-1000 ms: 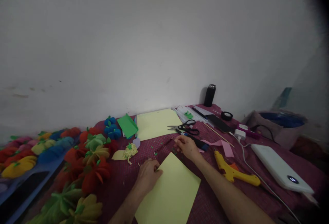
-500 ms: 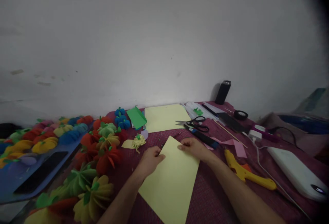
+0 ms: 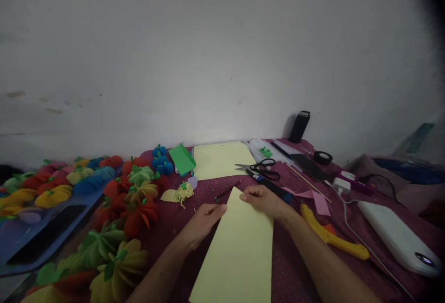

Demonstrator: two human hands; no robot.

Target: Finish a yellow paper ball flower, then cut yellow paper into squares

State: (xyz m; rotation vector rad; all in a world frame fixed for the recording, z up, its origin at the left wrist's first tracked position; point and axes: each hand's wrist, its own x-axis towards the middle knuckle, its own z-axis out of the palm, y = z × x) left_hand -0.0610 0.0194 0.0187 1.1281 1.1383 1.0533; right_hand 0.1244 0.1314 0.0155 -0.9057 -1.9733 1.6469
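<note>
A pale yellow craft sheet (image 3: 239, 252) slants up in front of me, one corner pointing away. My right hand (image 3: 264, 201) grips it near that corner, thumb on top and fingers curled at the edge. At its left edge, the thumb and fingers of my left hand (image 3: 205, 222) are pinched together; the fingers beneath are partly hidden. Beyond my hands, black-handled scissors (image 3: 266, 168) lie partly open beside a second yellow sheet (image 3: 222, 159). A blue-black cutter knife (image 3: 273, 188) is just past my right hand.
Colourful pumpkin-shaped crafts (image 3: 139, 201) crowd the left side, next to a black phone (image 3: 48, 233). On the right are a yellow glue gun (image 3: 330, 235), a white power bank (image 3: 399, 238) with cable, black tape (image 3: 322, 157) and a black bottle (image 3: 299, 126). A wall (image 3: 222, 61) stands behind.
The yellow sheet has turned to point more directly away from me, its corner now slightly lower. My left hand has shifted to the sheet's edge. The view has moved slightly right.
</note>
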